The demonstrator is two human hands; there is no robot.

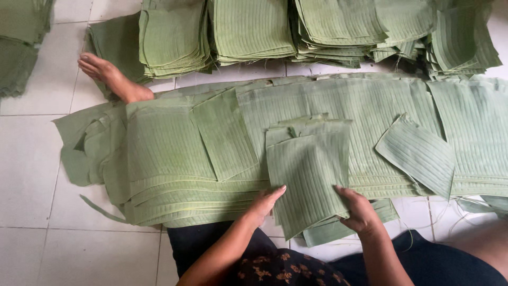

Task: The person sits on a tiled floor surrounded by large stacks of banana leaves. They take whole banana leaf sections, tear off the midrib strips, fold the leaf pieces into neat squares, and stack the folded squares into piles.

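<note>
My left hand [266, 204] and my right hand [359, 209] both grip the near edge of a small stack of cut green banana leaf pieces [309, 169]. That stack lies on top of a long, thick layer of larger leaf sheets [174, 159] spread across my lap and the floor. My left hand holds the stack's lower left edge, my right hand its lower right corner. A single loose leaf square [418, 153] lies tilted to the right of the stack.
Several piles of folded leaf pieces [248, 29] line the far side. My bare foot [108, 77] sticks out from under the sheets at the upper left. More leaves [18, 42] sit at the far left on the white tiled floor [32, 159].
</note>
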